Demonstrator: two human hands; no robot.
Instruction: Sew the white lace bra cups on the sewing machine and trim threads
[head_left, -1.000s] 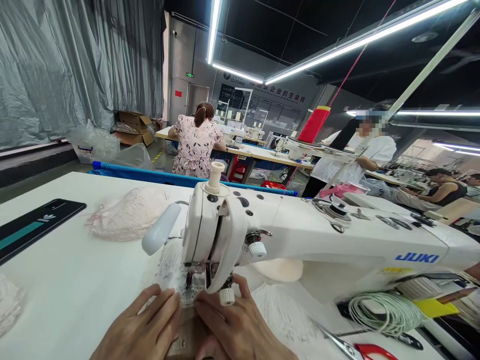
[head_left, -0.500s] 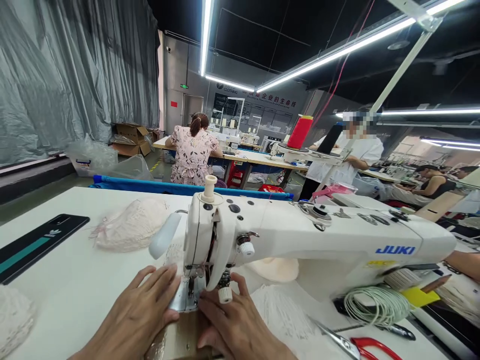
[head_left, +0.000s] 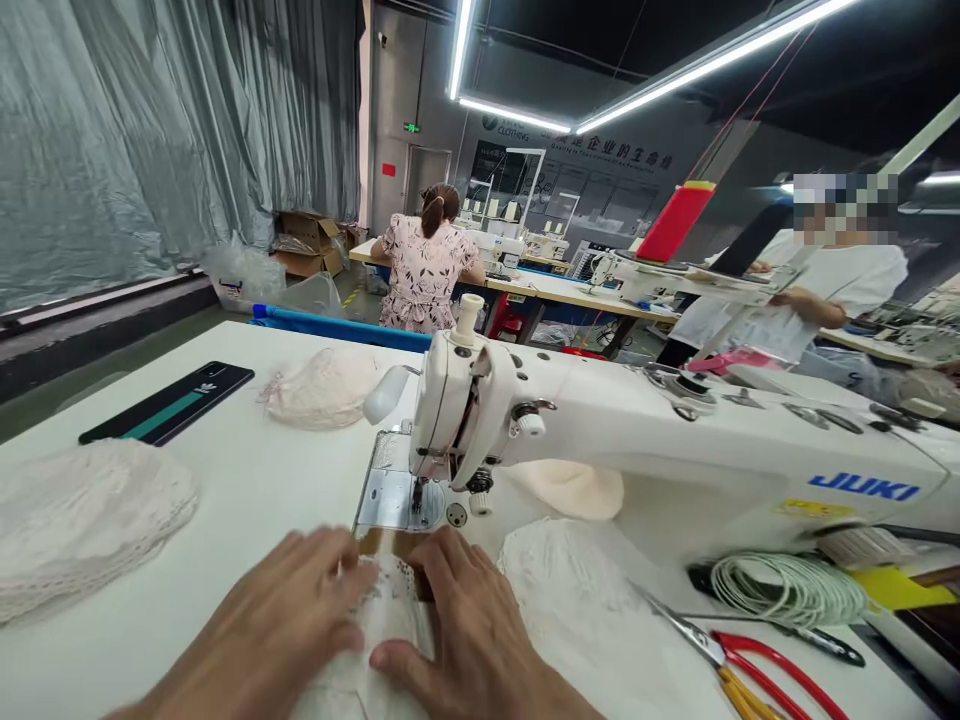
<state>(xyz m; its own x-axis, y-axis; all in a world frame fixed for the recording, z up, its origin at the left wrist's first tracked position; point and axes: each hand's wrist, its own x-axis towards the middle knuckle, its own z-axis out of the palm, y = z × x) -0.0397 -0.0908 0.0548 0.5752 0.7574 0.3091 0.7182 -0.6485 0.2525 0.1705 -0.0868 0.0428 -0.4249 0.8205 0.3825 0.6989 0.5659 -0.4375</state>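
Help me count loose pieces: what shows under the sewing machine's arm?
Under the sewing machine's arm, part of a pale peach, rounded piece shows. The arm covers its far edge, so anything behind there can't be seen.

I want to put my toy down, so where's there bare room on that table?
The widest bare patch of white tabletop lies between the black phone with a teal stripe, the white lace piece, the left hand and the metal needle plate. Right of the right hand it's crowded: white fabric, red-handled scissors, coiled pale-green cord.
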